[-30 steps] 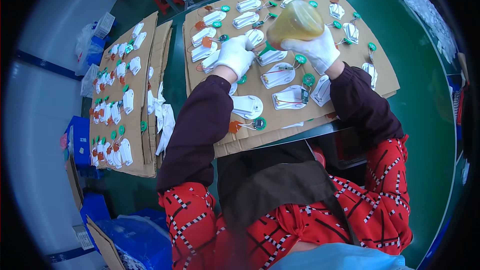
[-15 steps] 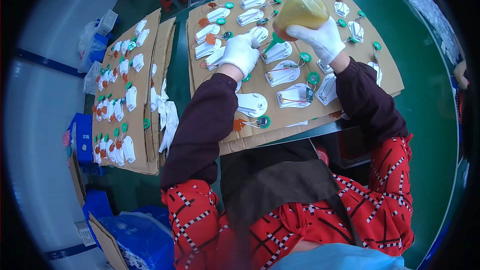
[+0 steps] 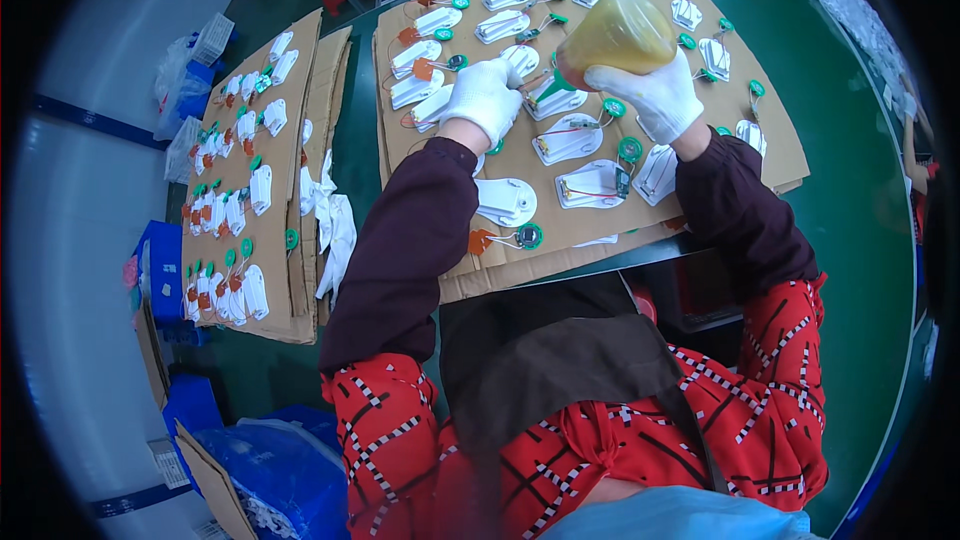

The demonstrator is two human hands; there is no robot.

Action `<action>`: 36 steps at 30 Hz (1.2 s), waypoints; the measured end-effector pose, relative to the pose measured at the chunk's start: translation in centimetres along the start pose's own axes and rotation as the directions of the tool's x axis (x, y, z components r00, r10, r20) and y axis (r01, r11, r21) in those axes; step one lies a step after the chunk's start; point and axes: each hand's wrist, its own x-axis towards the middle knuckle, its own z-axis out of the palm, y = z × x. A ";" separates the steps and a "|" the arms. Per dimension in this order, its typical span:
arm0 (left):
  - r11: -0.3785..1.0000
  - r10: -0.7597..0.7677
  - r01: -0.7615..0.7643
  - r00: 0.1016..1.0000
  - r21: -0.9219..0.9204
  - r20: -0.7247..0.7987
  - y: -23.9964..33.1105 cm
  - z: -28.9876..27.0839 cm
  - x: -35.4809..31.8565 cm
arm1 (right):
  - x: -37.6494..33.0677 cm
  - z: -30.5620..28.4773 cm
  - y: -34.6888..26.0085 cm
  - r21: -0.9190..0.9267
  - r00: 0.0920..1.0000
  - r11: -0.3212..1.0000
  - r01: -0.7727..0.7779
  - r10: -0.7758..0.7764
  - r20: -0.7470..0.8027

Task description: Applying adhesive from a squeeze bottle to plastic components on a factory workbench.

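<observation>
In my gloved right hand (image 3: 660, 100) is a squeeze bottle (image 3: 622, 32) of yellowish liquid, tilted so its green nozzle (image 3: 549, 90) points down and to the left. The nozzle's tip is at a white plastic housing (image 3: 562, 104) on the cardboard; whether it touches cannot be told. My gloved left hand (image 3: 482, 98) is closed just left of that housing, its fingertips near the nozzle. What those fingers hold, if anything, is hidden. Nearer me lie more white housings, one (image 3: 567, 143) with a green round part (image 3: 614, 108) wired to it.
Rows of similar white housings, with green discs and orange pieces on wires, cover the cardboard sheet (image 3: 400, 240). A second loaded cardboard sheet (image 3: 290, 270) lies to the left, beside a crumpled white cloth (image 3: 340, 230). Blue bins stand lower left. Another person's arm (image 3: 912, 155) shows at the right edge.
The bottle and my right hand have shifted slightly right and toward me, the bottle tipping a little further. My left hand stays almost in place. More of the other person's arm shows at right.
</observation>
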 end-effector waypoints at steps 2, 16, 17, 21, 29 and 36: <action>1.000 -0.001 0.001 1.000 0.008 0.004 0.0 0.0 0.0 | -0.2 -0.1 0.0 0.020 1.000 1.000 -0.006 0.006 0.010; 1.000 0.003 -0.003 1.000 -0.003 -0.012 0.2 -0.1 -0.2 | -0.2 0.3 -0.6 0.028 1.000 0.999 -0.024 0.024 -0.016; 1.000 0.002 -0.002 1.000 -0.016 -0.013 0.1 0.0 -0.2 | -0.2 0.4 -0.6 0.026 1.000 0.999 -0.021 0.022 -0.017; 1.000 -0.001 0.001 1.000 -0.026 -0.009 0.0 0.0 -0.2 | -0.1 0.5 -0.4 0.038 0.999 0.998 -0.044 0.044 -0.005; 1.000 -0.015 0.015 1.000 0.000 -0.013 0.4 -0.2 -0.3 | -0.5 -1.3 -0.7 0.156 0.995 0.988 0.022 -0.006 -0.101; 0.999 -0.045 0.045 0.999 -0.022 -0.025 0.4 -0.1 -0.4 | -0.1 0.1 -1.3 0.065 0.996 0.998 -0.025 0.030 -0.079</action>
